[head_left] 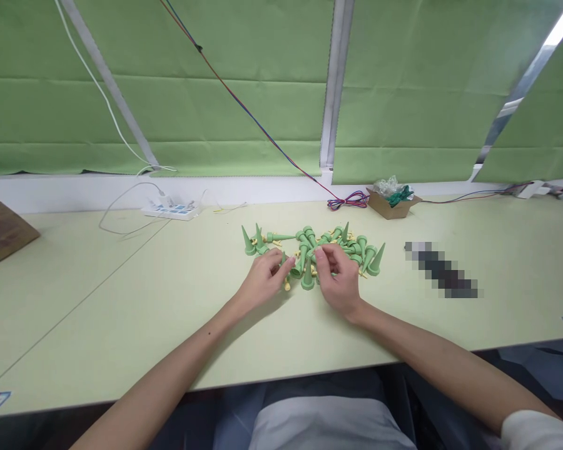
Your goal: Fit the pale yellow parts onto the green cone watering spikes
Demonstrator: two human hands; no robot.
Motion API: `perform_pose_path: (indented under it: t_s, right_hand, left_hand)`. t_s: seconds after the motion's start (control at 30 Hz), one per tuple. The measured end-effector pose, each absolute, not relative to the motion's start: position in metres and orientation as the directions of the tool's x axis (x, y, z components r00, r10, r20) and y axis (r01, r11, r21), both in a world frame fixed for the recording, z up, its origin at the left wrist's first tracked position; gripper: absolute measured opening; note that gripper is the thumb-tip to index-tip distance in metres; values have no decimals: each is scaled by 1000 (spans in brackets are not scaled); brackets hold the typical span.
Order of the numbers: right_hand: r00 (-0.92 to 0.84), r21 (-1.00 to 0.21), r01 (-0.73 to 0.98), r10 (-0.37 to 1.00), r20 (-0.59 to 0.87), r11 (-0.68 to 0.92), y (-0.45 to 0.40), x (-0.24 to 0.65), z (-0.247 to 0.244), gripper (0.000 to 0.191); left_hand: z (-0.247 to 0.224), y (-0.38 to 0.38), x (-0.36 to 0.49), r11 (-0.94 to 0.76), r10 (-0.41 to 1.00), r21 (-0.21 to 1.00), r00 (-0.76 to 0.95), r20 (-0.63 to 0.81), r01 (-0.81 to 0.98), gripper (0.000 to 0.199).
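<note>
Several green cone-shaped pieces (308, 275) lie in a loose pile on the pale table (169, 325), with small yellow parts (288, 286) among them. At the pile's left front, my left hand (264, 275) has its thumb and fingers closed around a green piece, whose tip shows above them. My right hand (338, 275) is at the front right of the pile, fingers curled and pinched together near the middle cones; what it holds, if anything, is too small to make out. The two hands are apart.
A small cardboard box (390, 207) with plastic bags stands behind the pile, beside coiled wires (351, 201). A power strip (173, 209) lies at the back left, a brown object (4, 231) at the far left. A pixelated dark item (443, 272) lies to the right.
</note>
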State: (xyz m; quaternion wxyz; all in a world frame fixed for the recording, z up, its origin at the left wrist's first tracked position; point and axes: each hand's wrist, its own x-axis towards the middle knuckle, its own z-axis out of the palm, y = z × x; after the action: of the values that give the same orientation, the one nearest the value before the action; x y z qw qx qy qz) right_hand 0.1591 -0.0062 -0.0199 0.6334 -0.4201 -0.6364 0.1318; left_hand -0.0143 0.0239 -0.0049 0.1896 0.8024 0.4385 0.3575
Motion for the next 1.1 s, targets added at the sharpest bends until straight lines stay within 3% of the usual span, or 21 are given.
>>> perform_pose_path:
  t_s: [0.17, 0.63, 1.1]
  right_hand:
    - [136, -744, 359, 756, 640, 564, -4, 159, -21, 20]
    - [-21, -663, 500, 773, 634, 558, 0, 161, -21, 32]
    - [83, -606, 566, 693, 716, 559, 1, 164, -20, 32]
  left_hand:
    - [-11, 24, -12, -554, 832, 595, 408, 374, 583, 47]
    - [-10, 23, -11, -436, 865, 768, 454, 214, 469, 24]
    - [-10, 20, -9, -406, 856, 809, 487, 175, 424, 25]
